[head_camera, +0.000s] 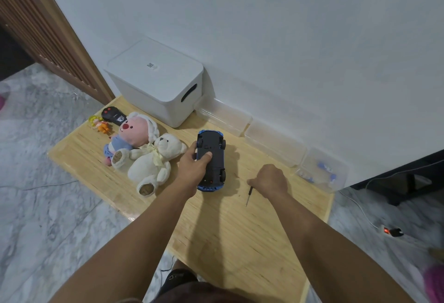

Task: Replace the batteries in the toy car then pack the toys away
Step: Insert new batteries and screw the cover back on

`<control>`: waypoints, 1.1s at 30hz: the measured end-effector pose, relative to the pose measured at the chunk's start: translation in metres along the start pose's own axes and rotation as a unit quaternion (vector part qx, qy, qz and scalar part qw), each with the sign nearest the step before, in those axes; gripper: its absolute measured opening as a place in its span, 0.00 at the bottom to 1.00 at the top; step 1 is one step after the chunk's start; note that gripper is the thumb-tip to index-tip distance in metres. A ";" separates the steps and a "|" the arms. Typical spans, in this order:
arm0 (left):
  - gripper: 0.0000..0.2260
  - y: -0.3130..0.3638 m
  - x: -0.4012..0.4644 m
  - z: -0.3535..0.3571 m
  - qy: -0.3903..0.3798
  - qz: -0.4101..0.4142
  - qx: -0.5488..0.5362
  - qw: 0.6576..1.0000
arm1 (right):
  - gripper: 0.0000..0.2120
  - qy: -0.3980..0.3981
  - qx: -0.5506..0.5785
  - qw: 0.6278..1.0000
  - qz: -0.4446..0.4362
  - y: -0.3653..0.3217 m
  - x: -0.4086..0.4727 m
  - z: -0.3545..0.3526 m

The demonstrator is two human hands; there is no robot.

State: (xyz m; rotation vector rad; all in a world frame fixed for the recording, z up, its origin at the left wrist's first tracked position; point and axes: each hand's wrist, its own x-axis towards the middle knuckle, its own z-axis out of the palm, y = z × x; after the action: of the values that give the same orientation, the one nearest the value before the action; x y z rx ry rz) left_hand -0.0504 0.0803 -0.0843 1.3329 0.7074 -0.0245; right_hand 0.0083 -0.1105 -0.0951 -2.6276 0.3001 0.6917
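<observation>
Brightness: even, soft indoor light; nothing blown out.
Source: above and somewhat left, judging by shadows falling right.
Shadows: soft dark patches on the wooden table (240,230) under both forearms and right of the toy car (211,161).
Glare: faint sheen on the marble floor (48,206).
Blur: right edge smeared; centre fairly sharp.
Distortion: wide-angle bending of wall (288,38) and table edges.
</observation>
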 end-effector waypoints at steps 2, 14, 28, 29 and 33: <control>0.23 -0.003 -0.001 0.000 0.007 -0.005 -0.001 1.000 | 0.12 0.001 -0.003 1.000 0.013 0.004 0.001 0.005; 0.25 -0.017 -0.007 -0.002 0.016 -0.031 -0.016 0.999 | 0.12 -0.068 0.098 0.991 -0.057 0.000 -0.014 0.010; 0.24 -0.017 -0.012 -0.002 0.016 -0.030 -0.028 0.999 | 0.10 -0.013 -0.101 0.969 -0.227 0.021 -0.031 0.032; 0.25 -0.017 -0.013 -0.002 0.017 -0.029 -0.029 0.999 | 0.11 -0.004 -0.120 0.963 -0.241 0.022 -0.032 0.033; 0.24 -0.016 -0.014 -0.002 0.015 -0.028 -0.029 0.999 | 0.12 0.019 -0.161 0.951 -0.263 0.022 -0.035 0.038</control>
State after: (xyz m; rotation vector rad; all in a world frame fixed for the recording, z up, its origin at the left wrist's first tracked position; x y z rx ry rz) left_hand -0.0693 0.0724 -0.0918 1.2604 0.7660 -0.0281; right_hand -0.0444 -0.1102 -0.1142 -2.8338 -0.5339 0.5353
